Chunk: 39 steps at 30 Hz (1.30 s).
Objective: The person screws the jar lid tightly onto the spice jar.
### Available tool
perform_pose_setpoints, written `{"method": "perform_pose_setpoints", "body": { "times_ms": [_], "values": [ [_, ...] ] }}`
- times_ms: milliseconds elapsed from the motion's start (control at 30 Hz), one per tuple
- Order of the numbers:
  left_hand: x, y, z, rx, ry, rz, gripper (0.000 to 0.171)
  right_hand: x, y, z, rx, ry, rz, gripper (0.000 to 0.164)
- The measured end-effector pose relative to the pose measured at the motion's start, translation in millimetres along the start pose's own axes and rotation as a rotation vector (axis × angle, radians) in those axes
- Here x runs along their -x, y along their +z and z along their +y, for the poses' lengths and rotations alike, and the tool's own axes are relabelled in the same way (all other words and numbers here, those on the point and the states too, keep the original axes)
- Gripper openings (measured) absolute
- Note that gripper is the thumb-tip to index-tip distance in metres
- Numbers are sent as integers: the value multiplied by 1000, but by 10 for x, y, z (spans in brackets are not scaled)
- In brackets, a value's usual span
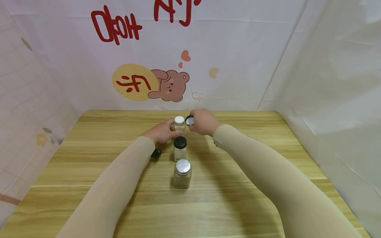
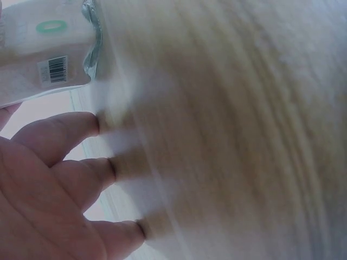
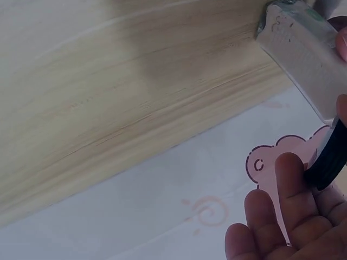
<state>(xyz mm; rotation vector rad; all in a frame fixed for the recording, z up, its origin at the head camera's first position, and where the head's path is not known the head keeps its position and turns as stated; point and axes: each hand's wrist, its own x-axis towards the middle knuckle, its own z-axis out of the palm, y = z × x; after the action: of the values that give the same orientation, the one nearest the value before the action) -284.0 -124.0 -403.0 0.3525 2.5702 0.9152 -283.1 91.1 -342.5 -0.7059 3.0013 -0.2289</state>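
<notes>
In the head view, three square clear jars stand in a row on the table. My left hand (image 1: 163, 131) grips the farthest jar (image 1: 179, 127), thumb on its near side; its mouth is covered with a white top. The left wrist view shows a barcode label on this jar (image 2: 32, 65), with three fingertips (image 2: 103, 170) beside it down by the table. Just right of its top, my right hand (image 1: 206, 122) pinches a round black lid (image 1: 189, 121) with its pale inside showing. In the right wrist view the lid (image 3: 329, 154) is on edge close to the jar (image 3: 301, 57).
Nearer stand a jar with a black lid (image 1: 180, 152) and a jar with a silvery top (image 1: 182, 178). A small black object (image 1: 156, 153) shows beside the left sleeve. Behind the wooden table (image 1: 238, 205) hangs a white printed sheet (image 1: 238, 49); pale sheets flank both sides.
</notes>
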Motion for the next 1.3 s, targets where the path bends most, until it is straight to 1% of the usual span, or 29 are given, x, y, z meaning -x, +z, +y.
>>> {"method": "perform_pose_setpoints", "body": {
  "times_ms": [100,267,600,733,933,1100,1300],
  "values": [
    [-2,2,2,10,8,-5,82,0,-13,-19,4,0,0,34],
    [1,0,0,17,16,-8,81,-8,-18,-25,-21,-1,0,36],
    [-4,-5,4,23,11,-10,81,-8,-34,-16,-121,9,-5,38],
    [-5,-4,8,25,11,-14,81,-5,-51,-21,-160,17,-20,42],
    [-15,-6,4,16,13,-15,79,-12,-66,-34,-178,5,-22,44],
    [-8,-6,2,6,16,-17,79,-28,-55,-35,-217,-6,-22,47],
    [3,-6,16,16,22,-18,74,-47,-34,-38,-276,-6,-27,50]
  ]
}}
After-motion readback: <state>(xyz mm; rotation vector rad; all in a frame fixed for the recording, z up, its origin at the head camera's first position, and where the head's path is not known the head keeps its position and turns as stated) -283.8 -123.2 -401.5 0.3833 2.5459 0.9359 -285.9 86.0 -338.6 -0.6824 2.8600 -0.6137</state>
